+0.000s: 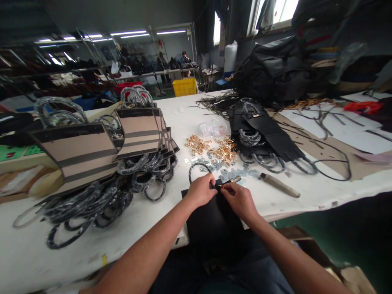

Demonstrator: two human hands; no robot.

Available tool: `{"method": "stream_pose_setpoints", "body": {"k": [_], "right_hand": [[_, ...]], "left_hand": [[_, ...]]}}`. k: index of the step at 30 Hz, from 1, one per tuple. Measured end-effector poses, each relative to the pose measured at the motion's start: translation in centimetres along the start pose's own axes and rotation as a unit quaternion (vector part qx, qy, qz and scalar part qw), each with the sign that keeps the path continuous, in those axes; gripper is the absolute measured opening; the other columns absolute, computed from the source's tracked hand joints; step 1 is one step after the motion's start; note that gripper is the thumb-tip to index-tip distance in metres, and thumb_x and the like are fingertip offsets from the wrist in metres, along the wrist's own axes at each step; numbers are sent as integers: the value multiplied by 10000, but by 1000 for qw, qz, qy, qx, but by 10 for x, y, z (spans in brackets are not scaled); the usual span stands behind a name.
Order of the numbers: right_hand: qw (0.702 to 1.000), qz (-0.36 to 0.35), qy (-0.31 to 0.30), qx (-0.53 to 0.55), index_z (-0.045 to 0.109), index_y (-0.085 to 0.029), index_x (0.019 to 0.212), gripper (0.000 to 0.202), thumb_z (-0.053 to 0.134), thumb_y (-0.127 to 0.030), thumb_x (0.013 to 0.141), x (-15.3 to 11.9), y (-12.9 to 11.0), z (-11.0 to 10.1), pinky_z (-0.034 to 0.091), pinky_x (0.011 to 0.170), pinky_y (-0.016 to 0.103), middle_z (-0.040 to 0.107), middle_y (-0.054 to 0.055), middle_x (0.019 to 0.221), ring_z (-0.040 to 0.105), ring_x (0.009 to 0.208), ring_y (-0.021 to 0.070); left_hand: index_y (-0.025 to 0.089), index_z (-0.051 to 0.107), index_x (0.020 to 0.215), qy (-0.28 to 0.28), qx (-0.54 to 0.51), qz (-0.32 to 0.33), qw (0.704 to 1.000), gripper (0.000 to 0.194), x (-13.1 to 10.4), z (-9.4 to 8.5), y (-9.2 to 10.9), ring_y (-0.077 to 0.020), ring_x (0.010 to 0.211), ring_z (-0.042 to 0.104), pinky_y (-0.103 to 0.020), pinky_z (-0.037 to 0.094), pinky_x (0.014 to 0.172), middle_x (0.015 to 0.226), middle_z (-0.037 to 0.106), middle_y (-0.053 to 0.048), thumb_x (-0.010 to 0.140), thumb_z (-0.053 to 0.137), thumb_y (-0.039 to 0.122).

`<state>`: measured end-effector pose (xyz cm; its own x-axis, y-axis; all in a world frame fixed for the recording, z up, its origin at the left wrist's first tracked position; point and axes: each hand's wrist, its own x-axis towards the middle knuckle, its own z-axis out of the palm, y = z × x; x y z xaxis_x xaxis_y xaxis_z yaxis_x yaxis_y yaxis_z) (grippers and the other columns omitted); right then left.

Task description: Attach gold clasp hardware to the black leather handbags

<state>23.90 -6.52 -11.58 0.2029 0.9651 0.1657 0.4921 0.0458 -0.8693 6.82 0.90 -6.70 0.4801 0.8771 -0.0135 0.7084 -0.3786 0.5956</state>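
Observation:
A black panel (211, 216) hangs over the table's front edge, with a wrapped loop handle (196, 165) at its top. My left hand (202, 188) is closed on the panel's top edge, near the handle's end. My right hand (239, 200) pinches a small gold piece (220, 186) against the same edge, just right of the left hand's fingertips. Beside them a metal-ended tool (235, 179) points right; how it is held is hidden. Behind the hands lie gold fittings (225, 150) and flat silver plates (232, 174).
Stacked beige-and-black panels with wrapped handles (82, 151) fill the left. Black panels with handles (269, 134) lie at the right, near a worn knife-like tool (280, 185). Cords lie on paper (339, 122) farther right. A yellow crate (184, 87) and a person (185, 58) are in the background.

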Motion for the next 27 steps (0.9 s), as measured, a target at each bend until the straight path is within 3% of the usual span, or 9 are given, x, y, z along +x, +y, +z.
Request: {"method": "stream_pose_setpoints", "body": {"k": [4,9,13,17,27], "right_hand": [[1000,-10,12,-8,744,-225,962,179,628,-345,899,-3,-1,3,508,681,299,769,35,853,700,722,206],[999,-36,0,-33,712,-259,1200,317,588,-333,917,-5,-3,-3,508,735,295,761,26,888,699,762,201],[993,-42,-28,-103,736,-266,1098,258,573,-312,904,-3,-12,-14,456,682,283,726,10,791,656,693,193],[992,-39,-56,-107,732,-263,1029,237,564,-268,862,-1,-23,-24,425,646,265,684,-11,708,625,636,178],[980,-19,-86,-176,746,-282,986,235,580,-219,833,2,-39,-39,405,682,266,759,7,808,694,755,205]], "left_hand": [[246,544,806,27,-9,17,999,190,-6,-5,10,-164,707,579,-275,346,652,752,621,55,764,709,161],[237,531,777,51,-18,34,998,198,-11,-7,18,-148,679,548,-272,331,639,740,611,61,781,711,155],[230,527,756,59,-25,40,997,212,-14,-8,23,-145,673,539,-271,331,642,729,603,61,765,715,134],[224,518,723,70,-35,35,996,214,-17,-9,30,-140,654,529,-268,328,632,697,584,63,760,699,116],[220,508,671,102,-53,21,993,212,-22,-2,39,-129,608,519,-261,324,611,637,565,70,773,669,127]]}}
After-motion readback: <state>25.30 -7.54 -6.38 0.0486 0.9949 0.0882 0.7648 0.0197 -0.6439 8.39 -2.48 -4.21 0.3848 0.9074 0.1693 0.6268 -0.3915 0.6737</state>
